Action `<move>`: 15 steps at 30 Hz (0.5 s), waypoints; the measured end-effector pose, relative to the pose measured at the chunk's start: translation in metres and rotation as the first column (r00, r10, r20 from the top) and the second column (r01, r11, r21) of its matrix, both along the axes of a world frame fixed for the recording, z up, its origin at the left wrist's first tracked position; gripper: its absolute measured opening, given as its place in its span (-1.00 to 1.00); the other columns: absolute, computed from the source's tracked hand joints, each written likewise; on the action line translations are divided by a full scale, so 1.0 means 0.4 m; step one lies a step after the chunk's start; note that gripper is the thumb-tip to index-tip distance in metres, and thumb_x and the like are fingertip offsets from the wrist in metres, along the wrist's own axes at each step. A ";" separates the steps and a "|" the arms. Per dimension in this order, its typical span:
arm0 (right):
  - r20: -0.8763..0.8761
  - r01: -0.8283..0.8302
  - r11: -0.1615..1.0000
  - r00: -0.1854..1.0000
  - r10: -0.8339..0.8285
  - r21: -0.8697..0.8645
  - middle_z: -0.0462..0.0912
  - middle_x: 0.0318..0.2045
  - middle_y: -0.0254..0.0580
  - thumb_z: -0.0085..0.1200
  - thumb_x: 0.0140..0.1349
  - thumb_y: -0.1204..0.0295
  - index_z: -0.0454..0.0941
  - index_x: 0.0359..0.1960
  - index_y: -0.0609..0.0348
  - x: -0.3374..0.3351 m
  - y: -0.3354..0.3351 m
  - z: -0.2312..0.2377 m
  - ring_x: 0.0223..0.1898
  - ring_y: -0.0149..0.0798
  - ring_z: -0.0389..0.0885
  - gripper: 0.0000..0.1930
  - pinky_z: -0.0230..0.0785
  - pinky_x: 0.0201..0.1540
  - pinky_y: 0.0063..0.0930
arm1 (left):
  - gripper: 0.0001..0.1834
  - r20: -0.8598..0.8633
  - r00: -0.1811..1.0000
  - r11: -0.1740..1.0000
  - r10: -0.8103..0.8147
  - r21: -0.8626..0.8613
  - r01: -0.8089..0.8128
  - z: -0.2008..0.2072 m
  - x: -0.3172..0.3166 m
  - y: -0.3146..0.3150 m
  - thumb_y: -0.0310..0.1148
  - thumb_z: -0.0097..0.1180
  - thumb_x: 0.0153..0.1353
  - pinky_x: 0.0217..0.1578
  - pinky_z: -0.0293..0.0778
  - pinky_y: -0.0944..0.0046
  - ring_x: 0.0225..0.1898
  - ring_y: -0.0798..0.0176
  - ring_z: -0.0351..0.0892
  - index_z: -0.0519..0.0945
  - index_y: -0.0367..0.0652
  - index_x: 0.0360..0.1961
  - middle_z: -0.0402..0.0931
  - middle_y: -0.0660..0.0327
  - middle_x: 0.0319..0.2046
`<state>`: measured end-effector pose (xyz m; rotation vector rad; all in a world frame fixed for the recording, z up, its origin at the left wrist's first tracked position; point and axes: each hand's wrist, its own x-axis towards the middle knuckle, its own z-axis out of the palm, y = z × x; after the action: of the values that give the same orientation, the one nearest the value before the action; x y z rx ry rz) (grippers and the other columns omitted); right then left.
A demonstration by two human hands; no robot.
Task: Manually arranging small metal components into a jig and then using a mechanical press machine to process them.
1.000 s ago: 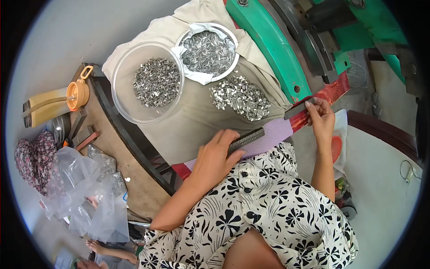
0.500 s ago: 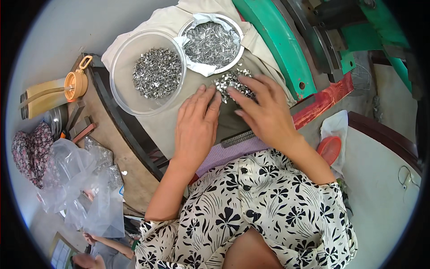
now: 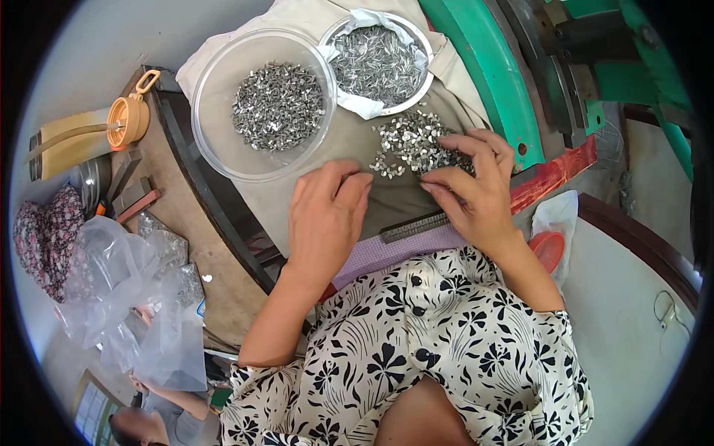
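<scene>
A loose pile of small shiny metal pieces lies on the grey-brown cloth. Over its right side is my right hand, fingers spread and bent. Its upper fingers touch the pieces, while thumb and forefinger tips sit close together at the pile's near edge. My left hand rests on the cloth left of the pile, fingers curled and thumb against the forefinger. Anything between those tips is too small to make out. Beyond it stands a clear round plastic tub holding similar metal pieces.
A white bowl lined with white plastic holds thin metal pins at the back. Green machinery borders the cloth on the right. A dark ridged bar lies near my lap. An orange-lidded bottle and plastic bags are at left.
My left hand has drawn back from the pile and curled its fingers. My right hand has shifted to the pile's right side, exposing more pieces. The view has shifted slightly.
</scene>
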<state>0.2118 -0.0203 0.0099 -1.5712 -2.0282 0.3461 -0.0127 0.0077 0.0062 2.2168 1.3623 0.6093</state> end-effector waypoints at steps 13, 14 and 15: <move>0.064 -0.207 0.978 0.977 0.205 0.017 0.56 0.02 -0.26 0.30 -0.04 0.47 0.67 -0.39 0.06 -0.060 0.057 -0.018 0.19 0.02 0.37 -0.86 0.22 0.21 -0.10 | -0.85 -0.080 0.997 1.000 -0.002 0.007 0.003 0.008 0.001 -0.003 -0.49 0.32 0.04 -0.17 0.37 0.16 -0.24 0.15 0.52 0.66 -0.13 -0.31 0.54 0.28 -0.29; 0.108 -0.224 0.974 0.969 0.220 0.025 0.55 0.02 -0.25 0.23 0.01 0.47 0.65 -0.43 0.12 -0.064 0.061 -0.015 0.20 -0.02 0.36 -0.93 0.23 0.20 -0.09 | -0.85 -0.067 0.998 1.000 0.023 -0.016 -0.024 0.010 -0.007 -0.008 -0.50 0.32 0.04 -0.16 0.37 0.15 -0.22 0.13 0.52 0.66 -0.14 -0.31 0.54 0.27 -0.29; 0.105 -0.227 0.974 0.969 0.224 0.023 0.55 0.02 -0.25 0.23 0.01 0.47 0.65 -0.43 0.12 -0.069 0.065 -0.014 0.20 -0.02 0.36 -0.93 0.23 0.20 -0.09 | -0.84 -0.058 0.997 0.998 0.045 -0.052 -0.048 0.009 -0.014 -0.012 -0.51 0.32 0.04 -0.15 0.37 0.15 -0.21 0.12 0.52 0.65 -0.15 -0.31 0.55 0.25 -0.28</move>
<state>0.1842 0.0059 0.0044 -1.3646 -2.2871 0.3188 -0.0183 0.0027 0.0100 2.1811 1.4454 0.5232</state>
